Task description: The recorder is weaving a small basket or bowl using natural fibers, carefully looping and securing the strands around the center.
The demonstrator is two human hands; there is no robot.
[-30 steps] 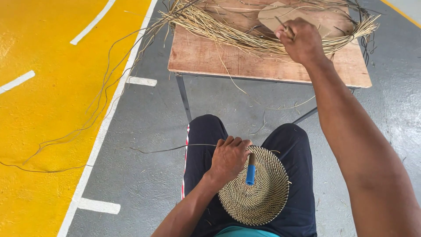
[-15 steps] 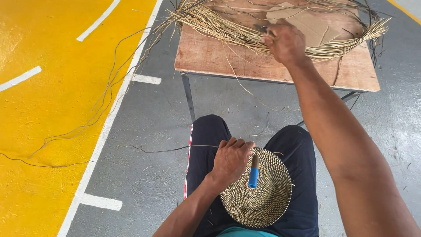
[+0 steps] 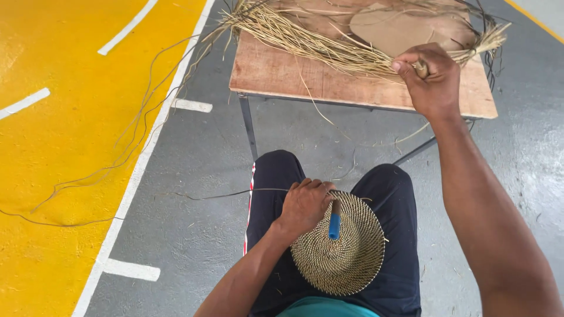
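Woven disc [image 3: 343, 252]: lies on the lap, coiled straw, round.
Left hand [image 3: 304, 205]: fingers closed on the disc's rim and a blue-handled tool [image 3: 334, 225].
Right hand [image 3: 430, 79]: fist closed around straw fibres [image 3: 305, 41] on the wooden table [image 3: 276, 73].

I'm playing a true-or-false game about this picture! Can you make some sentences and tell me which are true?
1. The left hand holds a round woven disc on the lap. True.
2. A red tool lies on the disc. False: the tool has a blue handle.
3. The right hand reaches the straw bundle on the wooden table. True.
4. The floor is all green. False: the floor is grey, with a yellow area and white lines.
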